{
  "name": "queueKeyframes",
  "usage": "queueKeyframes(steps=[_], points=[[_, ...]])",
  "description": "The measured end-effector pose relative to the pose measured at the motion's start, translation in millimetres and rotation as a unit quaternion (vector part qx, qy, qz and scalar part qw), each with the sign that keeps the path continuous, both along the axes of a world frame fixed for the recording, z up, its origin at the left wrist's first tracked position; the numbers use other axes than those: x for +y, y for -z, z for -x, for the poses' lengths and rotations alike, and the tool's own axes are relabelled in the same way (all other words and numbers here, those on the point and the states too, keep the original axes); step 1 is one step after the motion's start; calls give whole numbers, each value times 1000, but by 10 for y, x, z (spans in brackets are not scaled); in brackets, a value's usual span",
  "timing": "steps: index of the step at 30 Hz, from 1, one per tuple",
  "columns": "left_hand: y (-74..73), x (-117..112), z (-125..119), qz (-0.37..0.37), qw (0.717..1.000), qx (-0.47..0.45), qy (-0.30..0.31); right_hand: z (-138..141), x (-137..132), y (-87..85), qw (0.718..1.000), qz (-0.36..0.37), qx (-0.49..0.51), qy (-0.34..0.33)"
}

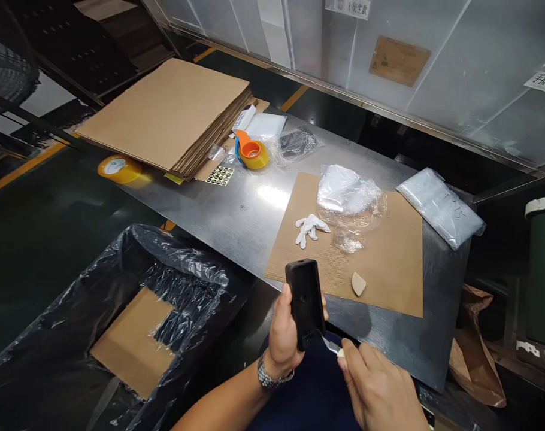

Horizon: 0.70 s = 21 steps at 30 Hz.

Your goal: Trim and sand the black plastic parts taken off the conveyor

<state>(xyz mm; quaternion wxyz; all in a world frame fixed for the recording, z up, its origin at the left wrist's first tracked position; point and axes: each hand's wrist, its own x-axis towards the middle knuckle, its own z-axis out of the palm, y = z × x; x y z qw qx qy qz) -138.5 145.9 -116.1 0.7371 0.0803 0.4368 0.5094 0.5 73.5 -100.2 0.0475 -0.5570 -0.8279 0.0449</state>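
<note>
My left hand (285,332) is wrapped round a black rectangular plastic housing (305,299), held upright with its hollow side toward me. Pinched in my right hand (378,383) is a small knife (332,345) with a thin metal blade and a pale handle end. The blade tip meets, or comes very close to, the lower right edge of the housing. Beyond my hands, a cardboard sheet (400,263) lies on the metal table (200,206). On it are a pale wedge-shaped block (357,284), white gloves (312,229) and clear plastic bags (347,191).
A stack of flat cardboard (173,114) covers the table's far left, near a tape dispenser (253,152), a tape roll (118,169) and a sticker sheet (220,175). A wrapped white packet (441,206) lies right. Lower left stands a bin lined with black plastic (182,263), cardboard inside.
</note>
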Motion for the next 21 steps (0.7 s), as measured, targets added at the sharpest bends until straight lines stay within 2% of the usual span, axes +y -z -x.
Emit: queueKeyframes(steps=[4, 7, 11, 15, 21], points=[[-3, -6, 6, 12, 1000, 11, 9, 6, -17, -6, 1000, 1, -18, 7], [-2, 12, 17, 47, 999, 10, 20, 1, -10, 3, 999, -16, -34, -2], [-6, 60, 39, 93, 994, -6, 64, -32, 49, -29, 999, -35, 30, -26], [6, 86, 54, 108, 990, -20, 90, -66, 120, -88, 995, -6, 100, 7], [46, 74, 63, 113, 986, -13, 125, -69, 155, -60, 998, 27, 53, -3]])
